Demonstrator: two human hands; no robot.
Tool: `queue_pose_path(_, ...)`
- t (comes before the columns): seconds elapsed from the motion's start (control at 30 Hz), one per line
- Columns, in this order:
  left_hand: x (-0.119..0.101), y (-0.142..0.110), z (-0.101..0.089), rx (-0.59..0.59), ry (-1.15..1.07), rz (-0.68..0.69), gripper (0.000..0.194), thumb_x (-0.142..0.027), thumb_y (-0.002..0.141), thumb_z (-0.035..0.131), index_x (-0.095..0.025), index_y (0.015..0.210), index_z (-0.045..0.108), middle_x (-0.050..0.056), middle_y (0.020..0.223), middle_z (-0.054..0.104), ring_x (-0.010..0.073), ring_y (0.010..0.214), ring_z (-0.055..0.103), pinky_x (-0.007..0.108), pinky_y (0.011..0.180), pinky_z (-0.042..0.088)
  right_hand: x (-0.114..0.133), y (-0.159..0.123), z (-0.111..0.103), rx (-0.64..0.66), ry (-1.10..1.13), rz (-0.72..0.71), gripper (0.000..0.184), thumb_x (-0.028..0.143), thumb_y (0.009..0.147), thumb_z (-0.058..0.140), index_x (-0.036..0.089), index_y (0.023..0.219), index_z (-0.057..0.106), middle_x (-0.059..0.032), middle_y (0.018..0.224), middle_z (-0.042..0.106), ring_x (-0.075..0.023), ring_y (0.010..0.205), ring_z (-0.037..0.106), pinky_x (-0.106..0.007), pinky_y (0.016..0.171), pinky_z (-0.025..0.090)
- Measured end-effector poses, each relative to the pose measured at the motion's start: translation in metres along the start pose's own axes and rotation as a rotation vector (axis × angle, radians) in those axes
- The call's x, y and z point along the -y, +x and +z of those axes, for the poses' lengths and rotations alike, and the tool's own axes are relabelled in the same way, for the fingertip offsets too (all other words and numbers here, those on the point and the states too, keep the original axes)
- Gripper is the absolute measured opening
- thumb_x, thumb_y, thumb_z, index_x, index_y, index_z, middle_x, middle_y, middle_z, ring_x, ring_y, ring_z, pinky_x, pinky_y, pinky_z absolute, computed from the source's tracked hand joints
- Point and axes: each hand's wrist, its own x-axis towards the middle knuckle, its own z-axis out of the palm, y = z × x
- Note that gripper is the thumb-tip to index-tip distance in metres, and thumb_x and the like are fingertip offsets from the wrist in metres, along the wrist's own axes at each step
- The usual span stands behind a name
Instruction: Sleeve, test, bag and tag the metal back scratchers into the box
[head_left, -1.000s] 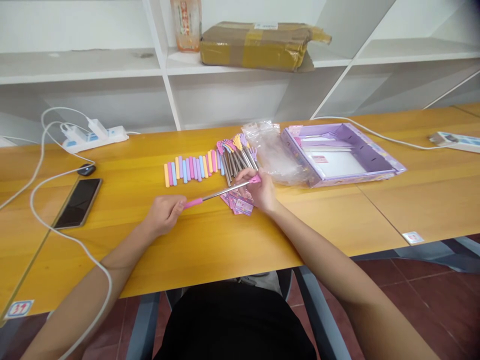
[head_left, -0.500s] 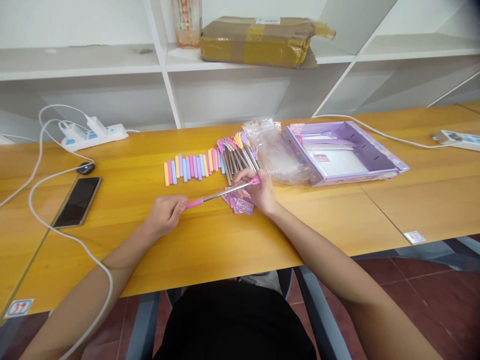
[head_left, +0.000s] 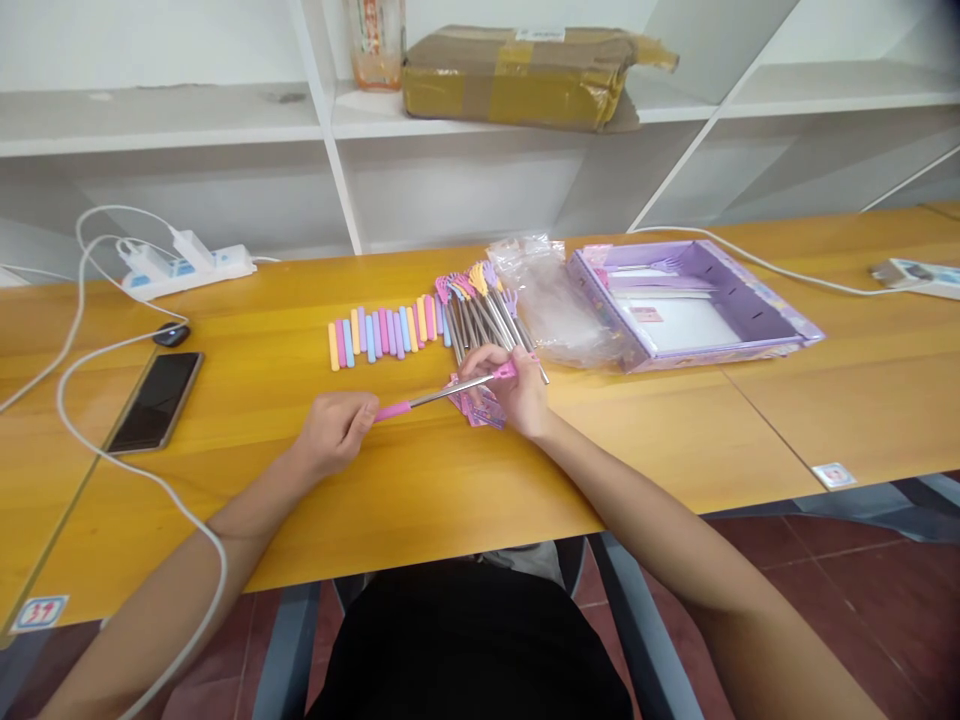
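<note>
Between my hands is a back scratcher (head_left: 442,392) with a metal rod, a pink handle and a pink claw head. My left hand (head_left: 335,430) is closed around the handle end. At the other end, my right hand (head_left: 520,388) grips the pink head, its fingers partly hiding it. Several metal-rod back scratchers (head_left: 480,312) with pink, yellow, blue and purple heads lie in a pile just beyond my right hand. Left of them runs a row of coloured handles (head_left: 386,333). Small printed cards (head_left: 480,412) lie under the rod, by my right hand.
A clear plastic bag (head_left: 555,315) lies against a purple box tray (head_left: 652,358) on the right. On the left are a phone (head_left: 156,402), a power strip (head_left: 195,275) and a white cable (head_left: 161,490) crossing my left forearm. A taped carton (head_left: 517,85) rests on the shelf.
My hands keep their hold on the back scratcher, which has shifted only slightly. The view has moved a little.
</note>
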Motion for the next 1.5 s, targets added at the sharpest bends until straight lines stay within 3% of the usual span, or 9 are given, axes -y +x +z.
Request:
queue_pose_path(0.13, -0.002, 0.001, 0.001, -0.01, -0.008, 0.008, 0.043, -0.035, 0.109, 0.032, -0.023, 0.068, 0.04, -0.003, 0.056, 0.04, 0.014, 0.05, 0.037, 0.031, 0.055, 0.028, -0.004, -0.001, 0.004, 0.024, 0.028, 0.001, 0.072, 0.087, 0.097, 0.035, 0.024, 0.089, 0.069, -0.0006, 0.064, 0.058, -0.0176, 0.049, 0.053, -0.033, 0.048, 0.048)
queue_pose_path(0.4, -0.009, -0.002, 0.007, -0.043, -0.014, 0.025, 0.045, -0.035, 0.109, 0.032, -0.023, 0.067, 0.043, -0.002, 0.056, 0.046, 0.0138, 0.05, 0.038, 0.032, 0.054, 0.028, -0.009, -0.005, 0.013, 0.05, 0.015, 0.014, 0.073, 0.086, 0.098, 0.035, 0.022, 0.091, 0.07, -0.0038, 0.075, 0.068, -0.0148, 0.05, 0.054, -0.029, 0.044, 0.044)
queue_pose_path(0.73, -0.019, -0.002, 0.013, -0.068, 0.019, 0.017, 0.047, -0.034, 0.11, 0.033, -0.023, 0.065, 0.041, -0.002, 0.055, 0.043, 0.0135, 0.049, 0.037, 0.032, 0.054, 0.029, -0.009, -0.009, 0.024, 0.08, -0.024, 0.005, 0.074, 0.084, 0.1, 0.03, 0.022, 0.09, 0.069, -0.0043, 0.075, 0.069, -0.0165, 0.054, 0.056, -0.033, 0.056, 0.047)
queue_pose_path(1.1, -0.016, -0.003, 0.013, -0.09, 0.026, -0.007, 0.05, -0.037, 0.111, 0.032, -0.023, 0.063, 0.039, -0.002, 0.053, 0.04, 0.0134, 0.048, 0.035, 0.033, 0.053, 0.027, -0.012, -0.012, 0.028, 0.118, -0.024, -0.004, 0.075, 0.085, 0.101, 0.027, 0.022, 0.093, 0.068, -0.005, 0.076, 0.07, -0.0179, 0.057, 0.058, -0.034, 0.058, 0.049)
queue_pose_path(1.2, -0.017, 0.001, 0.009, -0.002, 0.037, -0.019, 0.049, -0.04, 0.111, 0.031, -0.023, 0.067, 0.042, -0.001, 0.056, 0.046, 0.0143, 0.05, 0.04, 0.032, 0.056, 0.03, -0.011, -0.005, 0.024, 0.11, 0.008, 0.023, 0.074, 0.084, 0.101, 0.031, 0.022, 0.092, 0.068, -0.0046, 0.076, 0.069, -0.0165, 0.054, 0.056, -0.032, 0.054, 0.048)
queue_pose_path(1.33, -0.024, 0.012, 0.006, 0.256, 0.149, -0.047, 0.04, -0.048, 0.111, 0.04, -0.023, 0.083, 0.054, 0.002, 0.074, 0.065, 0.0187, 0.064, 0.057, 0.031, 0.063, 0.037, -0.003, 0.008, 0.019, 0.047, 0.067, 0.033, 0.066, 0.081, 0.1, 0.042, 0.021, 0.091, 0.067, -0.001, 0.075, 0.062, -0.0128, 0.049, 0.05, -0.028, 0.044, 0.044)
queue_pose_path(1.5, -0.04, 0.011, 0.002, 0.359, 0.184, -0.12, 0.034, -0.042, 0.114, 0.034, -0.022, 0.112, 0.061, 0.009, 0.107, 0.076, 0.0259, 0.092, 0.072, 0.035, 0.077, 0.048, 0.02, 0.004, 0.005, 0.061, 0.009, 0.016, 0.05, 0.064, 0.093, 0.073, 0.025, 0.123, 0.063, 0.0011, 0.094, 0.064, -0.0124, 0.059, 0.06, -0.027, 0.053, 0.054)
